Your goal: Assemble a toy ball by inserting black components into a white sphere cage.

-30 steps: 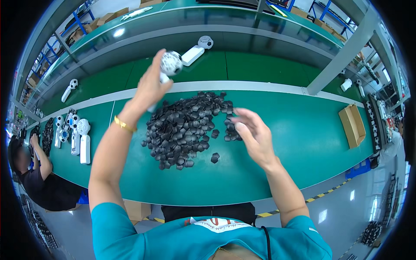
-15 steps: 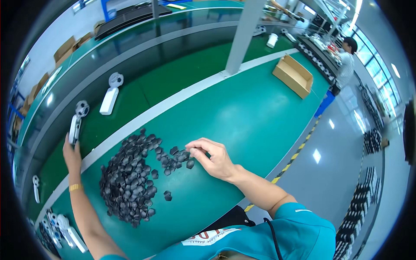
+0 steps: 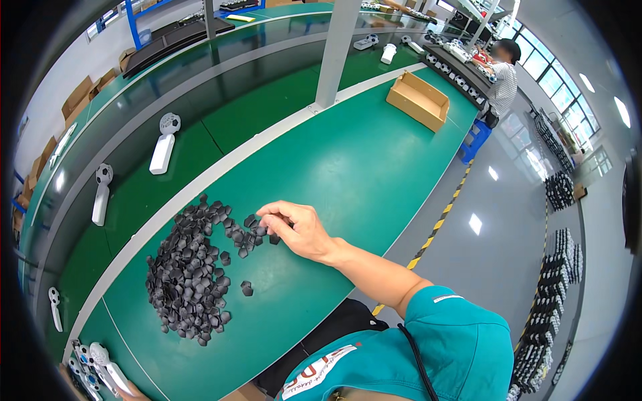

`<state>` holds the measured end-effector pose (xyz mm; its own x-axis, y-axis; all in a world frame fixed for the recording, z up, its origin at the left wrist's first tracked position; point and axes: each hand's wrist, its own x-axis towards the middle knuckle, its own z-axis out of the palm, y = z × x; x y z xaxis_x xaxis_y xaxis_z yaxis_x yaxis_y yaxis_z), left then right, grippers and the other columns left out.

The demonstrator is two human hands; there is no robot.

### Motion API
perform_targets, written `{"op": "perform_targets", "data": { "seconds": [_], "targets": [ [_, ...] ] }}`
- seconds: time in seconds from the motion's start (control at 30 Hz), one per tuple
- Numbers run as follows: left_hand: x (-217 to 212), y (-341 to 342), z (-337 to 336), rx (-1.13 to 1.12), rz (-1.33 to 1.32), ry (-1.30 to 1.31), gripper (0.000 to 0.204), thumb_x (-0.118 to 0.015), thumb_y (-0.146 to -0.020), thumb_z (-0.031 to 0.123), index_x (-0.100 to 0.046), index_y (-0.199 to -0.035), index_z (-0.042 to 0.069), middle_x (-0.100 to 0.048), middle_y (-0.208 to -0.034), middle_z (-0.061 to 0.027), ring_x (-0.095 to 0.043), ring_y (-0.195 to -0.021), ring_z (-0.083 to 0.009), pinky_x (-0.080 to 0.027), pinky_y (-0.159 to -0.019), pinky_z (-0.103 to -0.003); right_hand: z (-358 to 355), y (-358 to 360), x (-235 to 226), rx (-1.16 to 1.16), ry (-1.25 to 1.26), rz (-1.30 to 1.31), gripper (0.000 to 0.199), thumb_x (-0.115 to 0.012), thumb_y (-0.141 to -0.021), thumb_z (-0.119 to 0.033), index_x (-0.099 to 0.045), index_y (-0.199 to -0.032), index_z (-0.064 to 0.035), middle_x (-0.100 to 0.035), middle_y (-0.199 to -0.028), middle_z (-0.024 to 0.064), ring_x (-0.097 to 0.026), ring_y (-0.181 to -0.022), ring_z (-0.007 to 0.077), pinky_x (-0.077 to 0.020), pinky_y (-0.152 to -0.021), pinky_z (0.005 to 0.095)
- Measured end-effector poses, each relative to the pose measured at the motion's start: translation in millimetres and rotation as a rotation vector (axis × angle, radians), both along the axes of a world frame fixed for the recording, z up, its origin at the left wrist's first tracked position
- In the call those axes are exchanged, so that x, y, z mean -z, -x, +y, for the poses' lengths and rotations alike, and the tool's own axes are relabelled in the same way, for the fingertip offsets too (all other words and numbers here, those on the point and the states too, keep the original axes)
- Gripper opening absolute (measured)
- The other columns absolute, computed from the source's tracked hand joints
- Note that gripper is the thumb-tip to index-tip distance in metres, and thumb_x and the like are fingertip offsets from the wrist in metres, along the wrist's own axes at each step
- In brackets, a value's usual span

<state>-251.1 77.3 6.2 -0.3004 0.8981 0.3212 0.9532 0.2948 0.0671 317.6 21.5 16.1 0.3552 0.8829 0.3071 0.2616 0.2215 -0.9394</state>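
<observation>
One fisheye view, head-worn. Looked down at close range on right hand [image 3: 296, 230] and table [image 3: 334, 160]; floor [image 3: 498, 267] lay farther off, rightward.

Right hand [image 3: 294, 229] flexed at mid-reach; left hand [image 3: 134, 394] at picture rim.
The right forearm [image 3: 374, 273] extends forward and to the left, bare from the short sleeve [image 3: 458, 321] down. The right wrist [image 3: 336, 251] is close to straight. The fingers [image 3: 273, 208] are curled, tips directed left; the thumb [image 3: 279, 228] lies below them. Of the left hand, only a small part is visible; its finger position cannot be determined.
</observation>
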Motion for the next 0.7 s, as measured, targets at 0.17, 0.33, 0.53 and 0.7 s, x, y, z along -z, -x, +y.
{"op": "perform_targets", "data": {
  "seconds": [0.17, 0.33, 0.53, 0.7],
  "targets": [
    [-24, -24, -20, 0.158, -0.26, -0.025, 0.052, -0.056, -0.093, 0.032, -0.046, -0.131, -0.003, -0.053, -0.128, -0.0216, -0.053, -0.116, -0.0339, -0.041, -0.097, -0.043, -11, 16, -8, -0.005, -0.07, -0.034, 0.017, -0.056, -0.092, -0.007, -0.063, -0.105, 0.0017, -0.067, -0.084, 0.0081, -0.062, -0.07, 0.01, -0.0501, -0.061, 0.0236],
    [-40, -58, -23, 0.324, -0.523, -0.038, 0.054, -0.055, -0.094, 0.033, -0.044, -0.133, -0.004, -0.051, -0.131, -0.0227, -0.051, -0.118, -0.0342, -0.039, -0.1, -0.045, -24, 29, -16, -0.105, 0.002, -0.012, 0.022, -0.059, -0.09, -0.01, -0.061, -0.11, 0.0006, -0.066, -0.093, 0.0083, -0.062, -0.079, 0.0124, -0.0504, -0.066, 0.0256],
    [-55, -124, -52, 0.616, -0.795, -0.019, 0.048, -0.054, -0.092, 0.026, -0.047, -0.129, -0.004, -0.054, -0.125, -0.0195, -0.052, -0.115, -0.0306, -0.039, -0.098, -0.041, -34, 74, -61, -0.452, -0.032, -0.059, 0.062, -0.072, -0.079, -0.019, -0.044, -0.133, -0.0061, -0.049, -0.128, 0.0135, -0.054, -0.108, 0.0225, -0.0485, -0.083, 0.033],
    [-83, -197, -64, 1.079, -0.691, 0.266, 0.043, -0.057, -0.084, 0.018, -0.052, -0.121, -0.002, -0.06, -0.103, -0.0162, -0.058, -0.095, -0.0296, -0.044, -0.085, -0.035, -28, 88, -43, -0.636, -0.228, -0.262, 0.077, -0.078, -0.073, -0.022, -0.038, -0.137, -0.0062, -0.046, -0.13, 0.0143, -0.051, -0.112, 0.0287, -0.0441, -0.093, 0.0374]
  ]
}}
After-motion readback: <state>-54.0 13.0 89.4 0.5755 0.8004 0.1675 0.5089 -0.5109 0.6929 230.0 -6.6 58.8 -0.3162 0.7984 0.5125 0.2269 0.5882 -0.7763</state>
